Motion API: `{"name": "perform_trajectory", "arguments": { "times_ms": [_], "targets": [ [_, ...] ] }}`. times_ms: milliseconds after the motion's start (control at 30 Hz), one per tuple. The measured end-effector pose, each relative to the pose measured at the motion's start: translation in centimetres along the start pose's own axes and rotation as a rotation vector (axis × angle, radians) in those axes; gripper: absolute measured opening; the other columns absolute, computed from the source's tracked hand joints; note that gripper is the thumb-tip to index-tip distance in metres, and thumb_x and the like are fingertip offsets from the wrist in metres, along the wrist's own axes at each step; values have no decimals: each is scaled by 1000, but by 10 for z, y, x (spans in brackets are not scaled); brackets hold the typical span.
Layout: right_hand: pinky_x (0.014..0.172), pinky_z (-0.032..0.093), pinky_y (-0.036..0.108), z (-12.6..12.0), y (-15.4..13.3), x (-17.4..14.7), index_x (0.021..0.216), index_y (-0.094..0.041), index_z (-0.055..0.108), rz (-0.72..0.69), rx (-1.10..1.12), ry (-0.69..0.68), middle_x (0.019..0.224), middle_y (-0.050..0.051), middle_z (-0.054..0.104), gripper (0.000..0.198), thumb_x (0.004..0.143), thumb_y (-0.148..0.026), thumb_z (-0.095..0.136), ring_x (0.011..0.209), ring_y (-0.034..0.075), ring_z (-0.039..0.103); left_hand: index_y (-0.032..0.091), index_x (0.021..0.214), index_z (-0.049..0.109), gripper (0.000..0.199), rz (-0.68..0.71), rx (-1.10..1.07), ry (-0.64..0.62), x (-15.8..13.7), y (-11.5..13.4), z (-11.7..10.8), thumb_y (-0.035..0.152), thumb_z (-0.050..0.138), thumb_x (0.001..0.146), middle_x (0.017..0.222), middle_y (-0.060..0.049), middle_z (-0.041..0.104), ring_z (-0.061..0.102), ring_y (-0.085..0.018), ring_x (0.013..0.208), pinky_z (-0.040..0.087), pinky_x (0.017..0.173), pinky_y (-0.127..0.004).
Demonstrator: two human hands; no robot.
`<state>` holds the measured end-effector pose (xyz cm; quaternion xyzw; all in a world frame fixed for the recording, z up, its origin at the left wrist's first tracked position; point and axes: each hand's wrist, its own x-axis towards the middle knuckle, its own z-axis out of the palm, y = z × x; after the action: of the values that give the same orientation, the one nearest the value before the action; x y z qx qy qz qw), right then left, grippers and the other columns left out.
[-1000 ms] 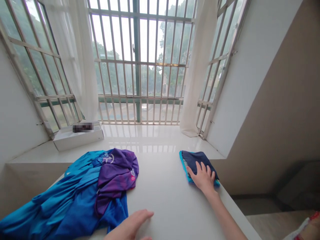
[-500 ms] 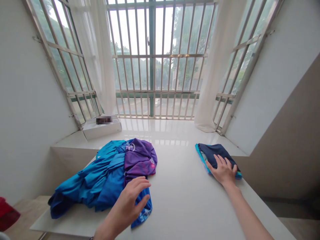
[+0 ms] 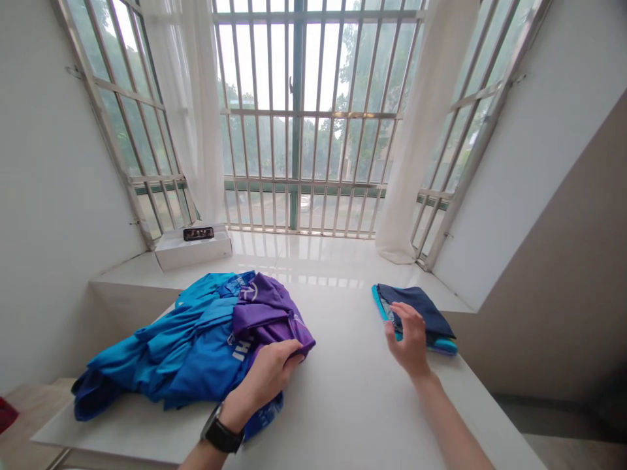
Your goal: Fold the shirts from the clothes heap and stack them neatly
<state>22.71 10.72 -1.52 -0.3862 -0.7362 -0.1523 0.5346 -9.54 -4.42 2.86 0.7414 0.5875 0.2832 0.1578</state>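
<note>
On the left of the white table lies a rumpled heap of blue clothing [image 3: 191, 356]. A purple shirt [image 3: 267, 307] with white print rests on its right side. My left hand [image 3: 274, 372], with a dark watch [image 3: 223, 431] on the wrist, is closed on the purple shirt's near right edge; the fingertips are partly hidden by the cloth. Over to the right, a neat stack of folded clothes [image 3: 426, 310] has a navy piece on top and bright blue below. My right hand [image 3: 410, 336] is just at the stack's near left side, fingers apart and curved, holding nothing.
The white table [image 3: 337, 398] reaches up to a windowsill [image 3: 304, 251]. A white box [image 3: 193, 251] with a dark phone-like device [image 3: 198, 234] on it stands at the back left. Barred windows and white curtains [image 3: 399, 196] close off the far side. Something red [image 3: 7, 414] shows at the lower left.
My left hand has moved right and up and taken hold of the purple shirt, pulling its edge outward. My right hand has lifted off the folded stack and shifted left.
</note>
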Motion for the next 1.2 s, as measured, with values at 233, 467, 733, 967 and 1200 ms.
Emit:
{"name": "perform_trajectory", "arguments": {
  "times_ms": [233,467,733,967,1200],
  "targets": [
    [86,54,38,20,-107,-14,140,-21,40,59,750,-524,116,11,66,60,86,-38,58,100,26,65,19,104,60,23,167,-561,-23,58,40,37,33,42,100,96,-5,65,58,-18,86,48,80,-30],
    [62,43,26,17,-73,-5,87,-21,64,448,576,-622,68,-3,63,16,75,-18,54,62,15,55,18,92,58,31,-67,-792,86,83,1,45,48,53,92,83,-1,63,58,-17,78,47,74,-29],
    [67,44,29,11,-55,10,78,-22,65,764,642,-393,75,2,65,13,75,-30,55,73,20,57,20,121,55,63,-144,-843,-285,68,1,40,42,82,69,102,-5,67,65,-19,90,51,79,-29],
    [76,46,32,6,-46,11,85,-21,67,789,642,-305,83,4,69,18,76,-34,59,79,22,60,17,101,69,28,1,-694,-192,67,2,32,42,63,89,92,-4,70,63,-18,83,50,75,-27],
    [56,39,27,-3,-40,19,69,-20,62,1003,772,-335,60,-3,57,10,63,-27,59,59,16,49,18,89,69,27,-111,-1169,428,80,-23,-5,44,74,82,82,0,71,64,-15,76,52,74,-25]
  ]
}}
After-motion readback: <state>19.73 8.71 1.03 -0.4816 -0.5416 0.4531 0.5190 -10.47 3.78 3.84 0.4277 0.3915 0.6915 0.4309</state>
